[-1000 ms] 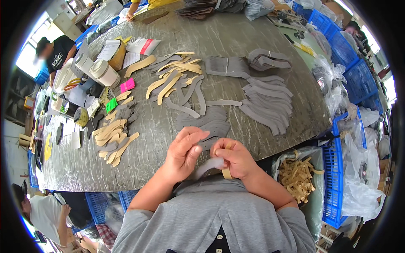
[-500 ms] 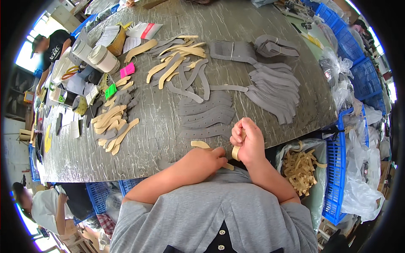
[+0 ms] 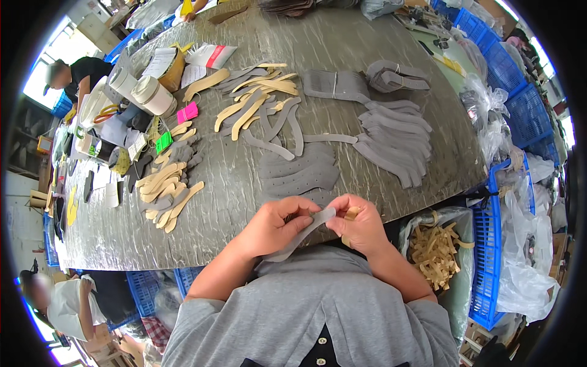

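1. I see both hands together again at the near edge of the tabletop [image 3: 244,226]. Half a second ago the left hand [image 3: 272,226] was lying flat and low; now it is up.
2. A long grey strip [image 3: 306,229] now hangs between the hands. The left fingers pinch its middle; the right hand [image 3: 361,226] pinches its top end.
3. So I think a new grey piece is being worked on.
4. A small tan piece [image 3: 351,213] peeks out by the right fingers. I cannot tell how it is held.
5. The strip's low end blends into the grey shirt [image 3: 318,306].
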`<state>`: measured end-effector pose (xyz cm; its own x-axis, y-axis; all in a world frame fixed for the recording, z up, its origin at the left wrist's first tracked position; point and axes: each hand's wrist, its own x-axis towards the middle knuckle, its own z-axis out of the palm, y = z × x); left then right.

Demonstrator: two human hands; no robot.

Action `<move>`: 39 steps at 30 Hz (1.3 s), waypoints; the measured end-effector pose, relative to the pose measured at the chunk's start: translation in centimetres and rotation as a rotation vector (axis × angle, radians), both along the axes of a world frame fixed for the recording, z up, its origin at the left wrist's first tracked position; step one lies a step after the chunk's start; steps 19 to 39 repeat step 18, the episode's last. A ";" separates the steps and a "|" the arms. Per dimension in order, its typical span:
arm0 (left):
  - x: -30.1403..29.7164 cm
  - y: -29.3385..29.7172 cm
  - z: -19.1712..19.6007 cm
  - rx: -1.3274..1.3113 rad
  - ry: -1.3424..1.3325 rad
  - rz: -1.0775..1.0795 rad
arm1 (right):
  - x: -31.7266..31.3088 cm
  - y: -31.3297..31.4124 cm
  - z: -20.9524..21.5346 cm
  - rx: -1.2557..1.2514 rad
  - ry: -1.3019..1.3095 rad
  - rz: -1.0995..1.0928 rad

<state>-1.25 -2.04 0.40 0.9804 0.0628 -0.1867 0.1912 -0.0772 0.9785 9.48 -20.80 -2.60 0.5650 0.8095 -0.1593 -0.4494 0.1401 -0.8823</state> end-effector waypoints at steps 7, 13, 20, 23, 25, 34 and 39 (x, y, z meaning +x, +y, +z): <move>1.0 -1.2 0.0 -0.249 -0.030 0.163 | -0.2 0.9 0.8 -0.030 -0.001 -0.016; 1.0 0.1 -0.7 -0.598 0.064 0.038 | 0.2 0.5 2.4 -0.064 0.135 0.049; 1.0 0.1 -0.8 -0.551 0.082 0.012 | 0.7 0.0 2.2 -0.064 0.179 0.115; 1.0 0.1 -0.8 -0.551 0.082 0.012 | 0.7 0.0 2.2 -0.064 0.179 0.115; 1.0 0.1 -0.8 -0.551 0.082 0.012 | 0.7 0.0 2.2 -0.064 0.179 0.115; 1.0 0.1 -0.8 -0.551 0.082 0.012 | 0.7 0.0 2.2 -0.064 0.179 0.115; 1.0 0.1 -0.8 -0.551 0.082 0.012 | 0.7 0.0 2.2 -0.064 0.179 0.115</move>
